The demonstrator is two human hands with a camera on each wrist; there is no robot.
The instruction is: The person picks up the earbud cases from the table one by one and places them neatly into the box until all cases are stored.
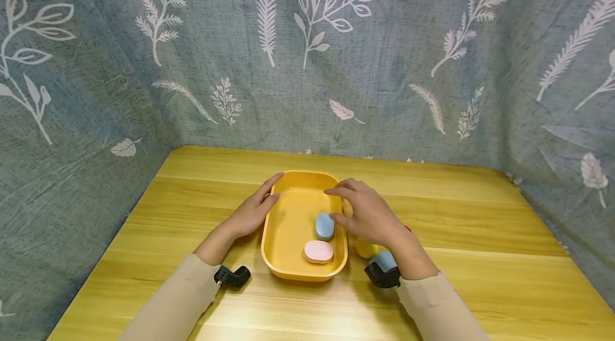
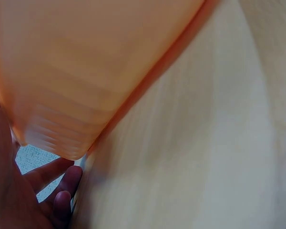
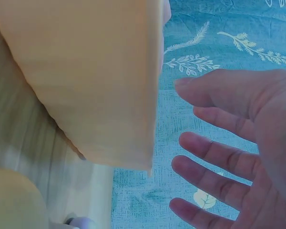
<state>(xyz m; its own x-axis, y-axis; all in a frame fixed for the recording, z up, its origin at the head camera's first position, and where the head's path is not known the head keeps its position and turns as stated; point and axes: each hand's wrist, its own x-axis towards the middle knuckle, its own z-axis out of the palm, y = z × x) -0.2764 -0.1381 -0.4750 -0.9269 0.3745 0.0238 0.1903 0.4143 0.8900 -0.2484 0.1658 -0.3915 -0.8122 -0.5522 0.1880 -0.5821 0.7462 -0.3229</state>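
"Head view?"
"Pink block and blue block sit inside the tray; your right hand, lowered askew, could tip the latter."
"Left wrist?"
"Your left hand touches the tray; pinching, I cannot tell. Slack risks sliding."
"Right wrist?"
"Fingers apart, empty."

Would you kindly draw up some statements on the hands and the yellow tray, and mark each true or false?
1. The pink block lies inside the yellow tray. True.
2. Nothing lies outside the yellow tray. False: a yellow object lies to its right.
3. The tray's blue block is nearer the right hand than the pink block is. True.
4. The right hand grips the pink block. False: it holds nothing.
5. The left hand is at the tray's left side. True.
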